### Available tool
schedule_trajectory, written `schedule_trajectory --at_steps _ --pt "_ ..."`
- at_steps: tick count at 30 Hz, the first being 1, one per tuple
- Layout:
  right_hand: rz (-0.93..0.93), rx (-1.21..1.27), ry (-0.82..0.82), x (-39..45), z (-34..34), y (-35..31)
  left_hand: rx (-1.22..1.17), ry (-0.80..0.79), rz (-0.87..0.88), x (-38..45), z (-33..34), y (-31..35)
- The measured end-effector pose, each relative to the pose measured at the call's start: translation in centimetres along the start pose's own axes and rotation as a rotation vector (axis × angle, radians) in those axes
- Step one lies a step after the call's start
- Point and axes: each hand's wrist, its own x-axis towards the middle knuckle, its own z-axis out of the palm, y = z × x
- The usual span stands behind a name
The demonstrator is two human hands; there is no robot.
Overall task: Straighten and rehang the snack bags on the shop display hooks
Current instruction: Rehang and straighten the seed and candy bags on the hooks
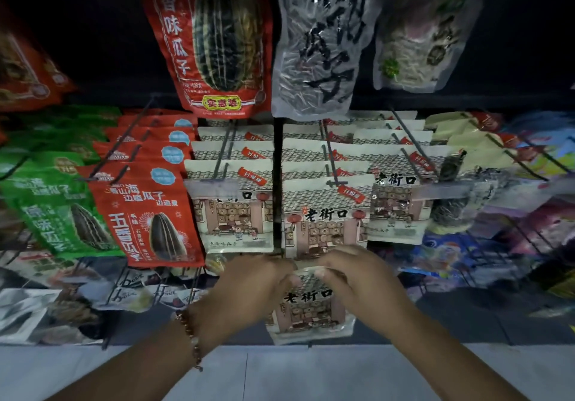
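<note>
A bead bracelet (188, 335) circles the left wrist. Both hands meet at the top edge of a cream bag (311, 310): the left hand (249, 288) pinches its upper left corner, the right hand (357, 282) curls over its upper right corner. The bag hangs below them, upright. Just beyond, matching hung bags (323, 217) fill a hook (331, 164). Red bags (146, 214) hang to the left.
</note>
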Motion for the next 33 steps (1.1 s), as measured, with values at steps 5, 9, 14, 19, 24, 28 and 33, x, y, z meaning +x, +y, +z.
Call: schedule_trajectory --at_steps 5,9,14,19,24,28,33 --pt "0.144 0.026 0.065 1.3 -3.9 2.0 0.074 0.082 0.061 0.7 0.7 0.4" --pt "0.086 -0.205 0.134 4.1 -4.8 3.0 0.150 0.029 -0.012 -0.1 1.3 -0.2" --pt "0.093 -0.303 0.116 7.7 -3.3 4.2 0.139 -0.011 -0.137 -0.9 1.5 -1.4" --pt "0.126 -0.290 0.192 10.0 -4.1 4.3 0.058 0.059 -0.083 -1.9 0.9 -2.1" --pt "0.107 -0.188 0.253 9.7 -3.6 4.5 0.027 0.206 -0.043 -1.9 0.3 -4.2" --pt "0.081 -0.164 0.333 7.6 -2.9 3.5 -0.029 0.222 -0.006 -1.2 -1.2 -4.9" --pt "0.082 -0.162 0.384 3.1 -2.8 2.9 -0.016 0.232 0.096 -0.5 -1.7 -5.7"
